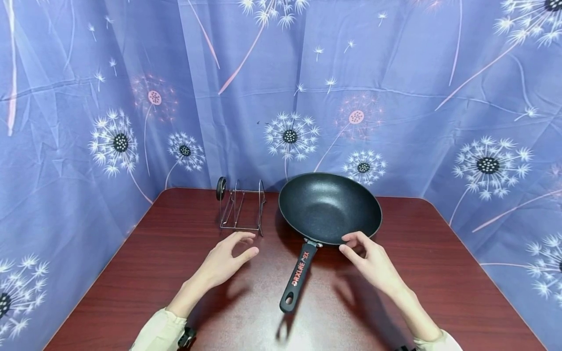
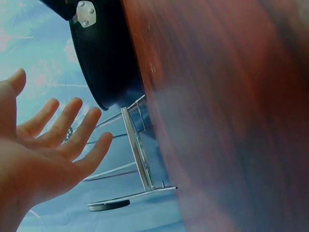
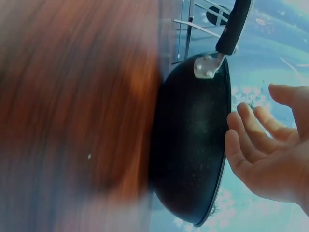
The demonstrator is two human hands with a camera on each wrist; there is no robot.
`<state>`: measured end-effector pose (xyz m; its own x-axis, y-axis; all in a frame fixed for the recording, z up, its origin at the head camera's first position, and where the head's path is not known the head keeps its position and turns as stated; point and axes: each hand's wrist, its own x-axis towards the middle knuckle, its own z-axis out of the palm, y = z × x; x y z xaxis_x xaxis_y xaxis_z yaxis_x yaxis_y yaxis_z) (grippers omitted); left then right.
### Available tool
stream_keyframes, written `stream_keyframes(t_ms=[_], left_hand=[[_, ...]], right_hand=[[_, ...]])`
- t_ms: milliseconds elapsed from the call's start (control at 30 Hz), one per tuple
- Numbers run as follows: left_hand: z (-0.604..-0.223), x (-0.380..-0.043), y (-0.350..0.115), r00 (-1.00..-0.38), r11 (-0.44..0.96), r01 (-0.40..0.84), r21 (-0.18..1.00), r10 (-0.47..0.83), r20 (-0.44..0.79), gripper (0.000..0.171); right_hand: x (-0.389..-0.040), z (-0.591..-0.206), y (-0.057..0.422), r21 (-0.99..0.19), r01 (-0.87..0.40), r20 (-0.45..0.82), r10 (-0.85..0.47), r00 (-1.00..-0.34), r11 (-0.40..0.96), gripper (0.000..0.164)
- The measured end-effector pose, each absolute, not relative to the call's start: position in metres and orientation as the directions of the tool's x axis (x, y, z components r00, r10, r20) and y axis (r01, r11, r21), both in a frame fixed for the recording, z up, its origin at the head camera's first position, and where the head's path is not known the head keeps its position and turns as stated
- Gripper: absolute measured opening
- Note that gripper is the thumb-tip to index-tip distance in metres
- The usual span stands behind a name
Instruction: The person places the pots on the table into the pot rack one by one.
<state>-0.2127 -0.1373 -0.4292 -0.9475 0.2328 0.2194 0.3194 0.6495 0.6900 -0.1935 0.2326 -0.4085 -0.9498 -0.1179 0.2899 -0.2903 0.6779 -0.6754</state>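
Observation:
A black wok [image 1: 329,209] sits on the table, its bowl facing up and its lettered black handle [image 1: 298,278] angled toward the near edge. My right hand [image 1: 371,261] hovers at the wok's near right rim, fingers loosely bent and holding nothing; the right wrist view has its fingertips [image 3: 232,137] right at the rim. To the left, a wire rack [image 1: 240,209] of thin metal with a round black disc on one side stands beside the wok. My left hand [image 1: 226,258] is held in front of the rack, thumb and fingers apart, nothing between them.
The dark red wooden table [image 1: 175,243] runs back to a blue curtain [image 1: 246,122] with dandelion prints, which also hangs along both sides. The wok's handle lies between the two hands. Both forearms wear pale sleeves [image 1: 160,331] with dark bands at the wrists.

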Motion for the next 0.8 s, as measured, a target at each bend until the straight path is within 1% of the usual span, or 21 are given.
stream_keyframes(t_ms=[400, 633, 800], left_hand=[[-0.429, -0.206, -0.127, -0.946, 0.547, 0.308, 0.778, 0.266, 0.187, 0.038], [-0.432, -0.203, -0.121, -0.930, 0.471, 0.317, 0.823, 0.324, 0.172, 0.036], [-0.432, -0.200, -0.116, -0.922, 0.443, 0.317, 0.839, 0.353, 0.162, 0.036]], right_hand=[[-0.187, -0.408, 0.216, -0.753, -0.255, 0.228, -0.123, -0.966, 0.606, 0.029], [-0.182, -0.408, 0.207, -0.802, -0.220, 0.178, -0.130, -0.975, 0.555, 0.032], [-0.180, -0.410, 0.202, -0.825, -0.196, 0.146, -0.134, -0.980, 0.531, 0.034]])
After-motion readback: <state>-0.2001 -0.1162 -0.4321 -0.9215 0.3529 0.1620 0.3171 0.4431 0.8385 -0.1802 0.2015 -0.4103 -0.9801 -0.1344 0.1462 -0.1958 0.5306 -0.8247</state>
